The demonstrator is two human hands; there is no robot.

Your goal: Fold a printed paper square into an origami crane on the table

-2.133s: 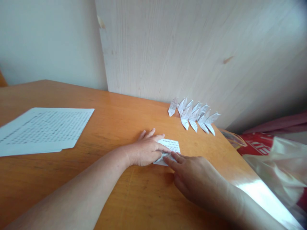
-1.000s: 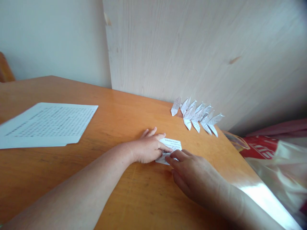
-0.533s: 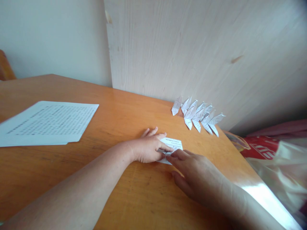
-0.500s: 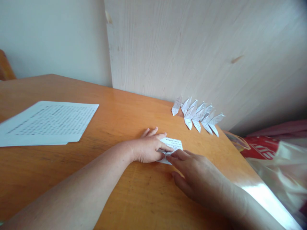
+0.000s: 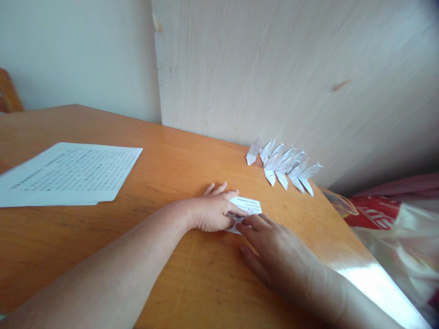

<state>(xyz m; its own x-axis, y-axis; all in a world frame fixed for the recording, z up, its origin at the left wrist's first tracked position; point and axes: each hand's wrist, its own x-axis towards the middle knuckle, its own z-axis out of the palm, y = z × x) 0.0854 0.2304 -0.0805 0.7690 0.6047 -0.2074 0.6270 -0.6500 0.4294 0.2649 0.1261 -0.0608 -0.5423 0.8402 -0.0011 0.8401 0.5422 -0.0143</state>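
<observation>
Partly covered: printed paper [image 5: 250, 205] | left hand [image 5: 214, 213] spread across it | right hand [image 5: 272, 244]: grip unclear

Smooth, glossy wood table [image 5: 192, 283]; matt printed paper sheets [image 5: 78, 171]; wood-grained, matt panel [image 5: 240, 68]

An orange-brown, wood-grained table [image 5: 192, 292] fills the lower part of my remote view. Behind it I see a smooth, pale grey-blue wall [image 5: 75, 55] at left and a broad, whitish wood-grained panel [image 5: 257, 68] at centre and right, shadowed toward its lower right. Part of an orange-brown wooden furniture piece [image 5: 9, 91] shows at far left; white glare [image 5: 377, 288] marks the table's right edge.
</observation>
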